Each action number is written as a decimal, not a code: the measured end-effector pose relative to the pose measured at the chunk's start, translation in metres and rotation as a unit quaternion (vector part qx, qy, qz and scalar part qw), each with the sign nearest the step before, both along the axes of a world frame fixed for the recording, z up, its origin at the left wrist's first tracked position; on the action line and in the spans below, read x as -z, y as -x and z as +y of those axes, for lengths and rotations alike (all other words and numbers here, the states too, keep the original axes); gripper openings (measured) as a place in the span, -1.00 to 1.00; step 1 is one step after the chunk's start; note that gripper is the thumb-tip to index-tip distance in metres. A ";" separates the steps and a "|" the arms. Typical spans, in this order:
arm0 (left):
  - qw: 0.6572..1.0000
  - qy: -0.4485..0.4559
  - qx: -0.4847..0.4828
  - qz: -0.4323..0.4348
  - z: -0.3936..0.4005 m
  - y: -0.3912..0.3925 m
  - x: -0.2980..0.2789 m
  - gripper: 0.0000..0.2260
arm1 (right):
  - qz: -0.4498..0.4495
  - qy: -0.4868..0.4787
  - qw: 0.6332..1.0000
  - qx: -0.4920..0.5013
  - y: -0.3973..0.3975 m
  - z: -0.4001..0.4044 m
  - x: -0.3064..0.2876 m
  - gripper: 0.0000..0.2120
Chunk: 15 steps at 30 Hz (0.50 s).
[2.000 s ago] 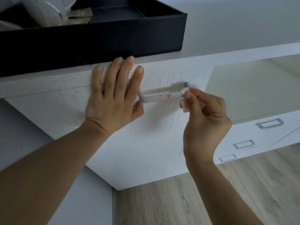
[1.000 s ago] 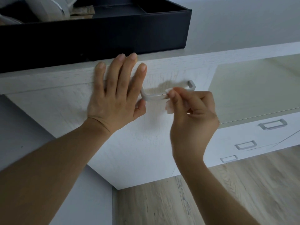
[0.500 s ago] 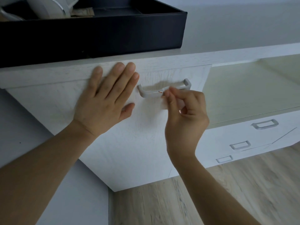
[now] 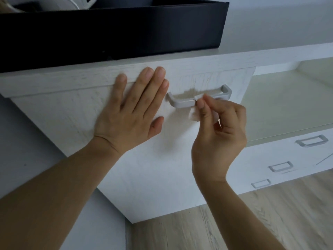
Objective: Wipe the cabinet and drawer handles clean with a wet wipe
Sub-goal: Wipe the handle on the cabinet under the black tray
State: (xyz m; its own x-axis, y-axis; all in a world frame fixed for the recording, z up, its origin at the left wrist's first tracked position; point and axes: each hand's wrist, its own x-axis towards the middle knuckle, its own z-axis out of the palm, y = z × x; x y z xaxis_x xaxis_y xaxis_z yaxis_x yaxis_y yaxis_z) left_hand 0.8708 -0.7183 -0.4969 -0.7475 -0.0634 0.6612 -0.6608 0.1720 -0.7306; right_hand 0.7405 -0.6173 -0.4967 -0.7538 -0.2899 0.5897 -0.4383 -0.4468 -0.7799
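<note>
A black rectangular box (image 4: 126,31) stood on top of the white wooden cabinet (image 4: 144,168), at the upper left. Below it, the left hand (image 4: 132,112) lay flat on the cabinet front, with its fingers straight and close together and the thumb spread to the side. Just to the right of this hand was the grey metal bar handle (image 4: 182,102). The right hand (image 4: 219,134) pinched a small white wet wipe (image 4: 193,115) between thumb and index finger and pressed it on the middle of the handle. Further right, three small grey drawer handles (image 4: 280,166) were on the lower white drawers, above the light wooden floor (image 4: 252,222)
</note>
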 end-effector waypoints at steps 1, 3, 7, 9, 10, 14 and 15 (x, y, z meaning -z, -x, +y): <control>1.000 -0.001 0.005 0.005 0.000 0.001 0.000 -0.35 | -0.009 -0.001 1.000 0.000 0.005 0.001 0.001 -0.90; 1.000 -0.007 0.020 0.015 -0.001 0.001 0.000 -0.35 | -0.036 0.006 0.999 0.000 0.011 0.002 0.001 -0.93; 1.000 -0.008 0.023 0.015 -0.001 0.001 0.000 -0.35 | 0.042 -0.011 0.999 -0.003 0.003 0.002 0.000 -0.95; 0.999 -0.010 0.024 0.018 -0.002 0.000 0.001 -0.35 | 0.017 0.005 1.000 0.003 0.003 0.001 0.000 -0.89; 0.999 -0.006 0.024 0.021 -0.002 0.000 0.002 -0.35 | -0.003 0.016 1.000 0.006 0.004 0.001 0.000 -0.87; 1.000 -0.004 0.018 0.017 -0.002 0.000 0.002 -0.35 | 0.030 0.004 0.999 -0.013 0.000 0.004 -0.002 -0.84; 1.000 -0.001 0.021 0.017 -0.001 0.000 0.002 -0.34 | 0.025 0.001 1.000 -0.014 0.001 0.005 -0.003 -0.81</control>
State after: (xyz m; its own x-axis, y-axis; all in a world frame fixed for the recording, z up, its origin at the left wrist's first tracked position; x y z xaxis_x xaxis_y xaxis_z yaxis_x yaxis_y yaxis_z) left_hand 0.8712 -0.7195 -0.4984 -0.7267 -0.0340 0.6861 -0.6773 0.2022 -0.7074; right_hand 0.7391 -0.6120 -0.4932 -0.7152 -0.3096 0.6266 -0.4636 -0.4608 -0.7568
